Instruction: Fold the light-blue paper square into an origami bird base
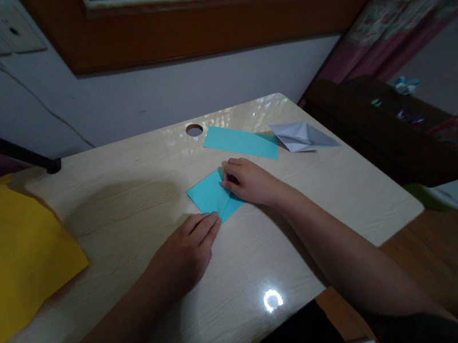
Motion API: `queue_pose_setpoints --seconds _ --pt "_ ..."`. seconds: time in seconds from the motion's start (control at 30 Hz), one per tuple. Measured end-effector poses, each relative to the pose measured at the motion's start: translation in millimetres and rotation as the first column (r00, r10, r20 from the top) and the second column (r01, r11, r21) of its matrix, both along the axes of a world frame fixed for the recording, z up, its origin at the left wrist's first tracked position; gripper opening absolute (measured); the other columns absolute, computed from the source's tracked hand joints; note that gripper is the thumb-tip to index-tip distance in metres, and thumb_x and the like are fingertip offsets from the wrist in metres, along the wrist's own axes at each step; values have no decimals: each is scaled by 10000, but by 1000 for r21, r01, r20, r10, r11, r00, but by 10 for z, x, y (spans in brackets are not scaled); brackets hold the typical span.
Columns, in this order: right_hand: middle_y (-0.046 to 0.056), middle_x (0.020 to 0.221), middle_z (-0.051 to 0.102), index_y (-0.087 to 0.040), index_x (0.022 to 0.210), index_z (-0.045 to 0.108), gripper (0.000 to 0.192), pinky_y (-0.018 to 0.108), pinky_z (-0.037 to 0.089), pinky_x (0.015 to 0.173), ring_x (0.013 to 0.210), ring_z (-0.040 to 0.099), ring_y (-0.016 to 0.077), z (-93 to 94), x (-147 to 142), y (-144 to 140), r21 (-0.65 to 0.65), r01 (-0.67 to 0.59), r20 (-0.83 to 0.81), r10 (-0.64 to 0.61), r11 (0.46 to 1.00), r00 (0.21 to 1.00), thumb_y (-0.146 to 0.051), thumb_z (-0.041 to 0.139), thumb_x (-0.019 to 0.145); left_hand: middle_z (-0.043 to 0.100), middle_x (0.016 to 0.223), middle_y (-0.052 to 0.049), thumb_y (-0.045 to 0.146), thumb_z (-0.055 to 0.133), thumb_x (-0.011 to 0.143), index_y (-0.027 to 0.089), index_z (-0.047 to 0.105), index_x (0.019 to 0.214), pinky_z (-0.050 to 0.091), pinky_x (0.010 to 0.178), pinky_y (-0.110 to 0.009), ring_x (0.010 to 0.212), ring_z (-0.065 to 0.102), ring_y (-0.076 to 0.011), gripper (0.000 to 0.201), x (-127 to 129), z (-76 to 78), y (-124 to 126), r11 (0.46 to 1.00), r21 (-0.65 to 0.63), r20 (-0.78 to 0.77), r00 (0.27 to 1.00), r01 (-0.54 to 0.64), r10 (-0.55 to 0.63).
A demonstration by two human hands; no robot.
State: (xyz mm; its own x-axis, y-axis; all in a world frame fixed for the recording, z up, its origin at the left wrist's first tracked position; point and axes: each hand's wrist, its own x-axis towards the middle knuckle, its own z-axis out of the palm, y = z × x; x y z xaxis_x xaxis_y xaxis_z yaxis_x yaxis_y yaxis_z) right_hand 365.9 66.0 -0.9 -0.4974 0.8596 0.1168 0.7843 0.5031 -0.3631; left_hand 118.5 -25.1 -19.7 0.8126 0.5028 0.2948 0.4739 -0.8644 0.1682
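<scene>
Yellow sheet (12, 258) cut off left

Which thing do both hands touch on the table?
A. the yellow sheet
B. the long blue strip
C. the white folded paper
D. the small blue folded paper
D: the left hand and right hand both press on the small blue folded paper.

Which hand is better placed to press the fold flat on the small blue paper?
Probably the right hand: its fingers already lie on the small blue paper, at its far right edge beside the fold. The left hand touches only the near corner with its fingertips, so it seems better suited to pinning the paper.
</scene>
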Motion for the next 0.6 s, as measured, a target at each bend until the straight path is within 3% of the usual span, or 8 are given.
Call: queue_pose_setpoints --seconds 0.3,0.6 --pt "78 896 617 -184 839 581 103 337 417 822 867 555 220 4 -3 -6 2 -2 23 2 1000 1000 -216 601 936 534 1486 -183 41 488 924 27 555 1388 511 1098 -454 1251 549 -291 469 -1 3 10 1000 -10 -32 999 23 -24" --pt "80 896 613 -177 843 582 101 333 419 817 862 555 219 11 -1 -11 -2 -5 23 5 1000 1000 -210 606 936 668 1312 -154 47 488 925 55 642 1257 571 1035 -435 1196 605 -269 366 -33 52 74 999 -18 99 994 40 -38"
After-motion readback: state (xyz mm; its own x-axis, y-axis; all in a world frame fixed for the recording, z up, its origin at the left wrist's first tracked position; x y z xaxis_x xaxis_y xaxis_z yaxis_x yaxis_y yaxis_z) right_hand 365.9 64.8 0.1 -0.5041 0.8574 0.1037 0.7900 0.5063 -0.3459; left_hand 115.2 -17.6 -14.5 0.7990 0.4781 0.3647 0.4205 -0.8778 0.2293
